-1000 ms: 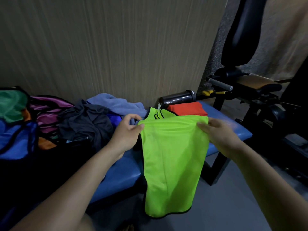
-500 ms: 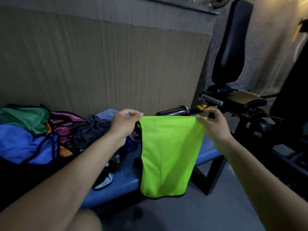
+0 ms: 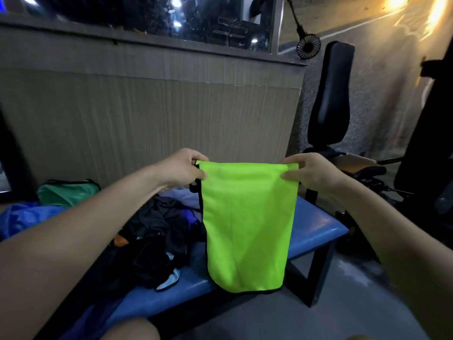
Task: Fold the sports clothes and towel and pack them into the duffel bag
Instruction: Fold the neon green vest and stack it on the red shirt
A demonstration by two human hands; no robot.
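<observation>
A neon green sports vest (image 3: 247, 224) with black trim hangs folded in front of me above the blue bench (image 3: 316, 229). My left hand (image 3: 183, 168) pinches its top left corner and my right hand (image 3: 308, 173) pinches its top right corner. A heap of dark clothes (image 3: 157, 236) lies on the bench to the left, with a pale blue garment (image 3: 181, 195) behind it. Further left lie green fabric (image 3: 66, 192) and blue fabric (image 3: 27, 217). I cannot tell which of these is the duffel bag.
A wood-panelled wall (image 3: 147, 119) rises right behind the bench, with a glass pane above it. A black padded gym machine (image 3: 331, 94) stands at the right, and a small clip fan (image 3: 308, 47) hangs on the ledge. Grey floor lies below the bench.
Both hands have lifted the green vest higher off the bench, holding it up by its top fold. My view has tilted upward, and the orange item and bottle are now behind the vest.
</observation>
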